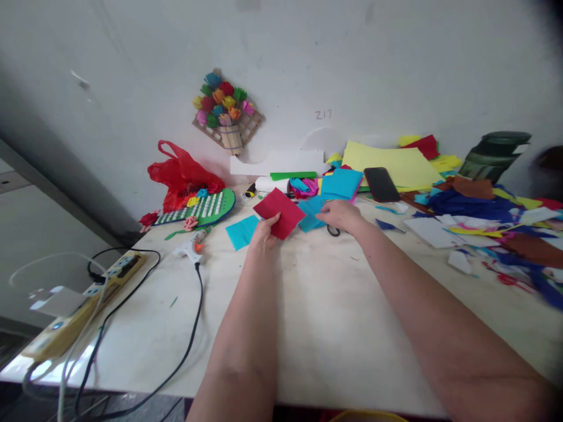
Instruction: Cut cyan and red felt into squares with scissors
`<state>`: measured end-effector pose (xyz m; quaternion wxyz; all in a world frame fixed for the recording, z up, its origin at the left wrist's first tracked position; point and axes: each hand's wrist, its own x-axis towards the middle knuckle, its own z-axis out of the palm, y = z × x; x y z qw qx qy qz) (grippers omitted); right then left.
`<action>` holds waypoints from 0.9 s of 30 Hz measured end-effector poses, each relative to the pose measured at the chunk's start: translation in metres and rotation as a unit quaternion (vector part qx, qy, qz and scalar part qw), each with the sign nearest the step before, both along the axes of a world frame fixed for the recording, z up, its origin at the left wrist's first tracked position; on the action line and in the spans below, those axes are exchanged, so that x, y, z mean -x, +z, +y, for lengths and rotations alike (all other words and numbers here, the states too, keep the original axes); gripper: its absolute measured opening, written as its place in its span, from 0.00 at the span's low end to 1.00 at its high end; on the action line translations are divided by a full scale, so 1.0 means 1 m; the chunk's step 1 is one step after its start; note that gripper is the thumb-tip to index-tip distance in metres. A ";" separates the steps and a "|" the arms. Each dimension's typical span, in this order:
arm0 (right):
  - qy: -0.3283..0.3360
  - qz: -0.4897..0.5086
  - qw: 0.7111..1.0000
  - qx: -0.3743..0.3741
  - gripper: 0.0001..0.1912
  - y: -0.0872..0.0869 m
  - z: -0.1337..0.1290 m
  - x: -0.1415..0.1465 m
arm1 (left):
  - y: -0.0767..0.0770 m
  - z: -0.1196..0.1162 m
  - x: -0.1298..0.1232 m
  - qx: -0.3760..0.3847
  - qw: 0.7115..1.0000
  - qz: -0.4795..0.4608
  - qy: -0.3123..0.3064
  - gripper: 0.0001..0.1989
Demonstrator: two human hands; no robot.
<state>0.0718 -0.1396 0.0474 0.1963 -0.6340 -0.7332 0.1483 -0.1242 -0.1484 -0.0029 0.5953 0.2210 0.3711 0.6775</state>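
Note:
A red paper square [284,212] is in my left hand [264,231], pinched with the thumb on top. Beside that hand, a light blue paper square [241,233] lies flat on the table. My right hand [339,214] reaches over more light blue paper [311,212], its curled fingers closed at the right edge of the sheet. Just below the right hand shows the black handle loop of what look like scissors [333,231], the rest being hidden. Another stack of blue paper [342,183] rests behind it.
A white glue gun [190,249] trails its cord across the left of the table [325,328]. A power strip [88,305] lies at the left edge. Farther back are a red plastic bag [180,170], a green flower craft [215,208], a phone [382,184] and coloured scraps [475,202].

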 end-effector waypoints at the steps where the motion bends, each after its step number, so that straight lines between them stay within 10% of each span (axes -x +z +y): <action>1: 0.033 0.082 0.996 0.033 0.10 0.000 -0.002 0.004 | 0.000 0.000 0.000 0.003 1.000 -0.005 0.005 0.10; 9: 0.119 0.483 0.854 0.153 0.04 -0.030 0.001 0.030 | 0.005 -0.003 -0.004 0.031 0.999 -0.039 0.017 0.13; 27: 0.073 0.525 0.839 0.124 0.06 -0.037 0.002 0.039 | 0.003 -0.003 -0.005 0.012 0.998 -0.049 -0.036 0.14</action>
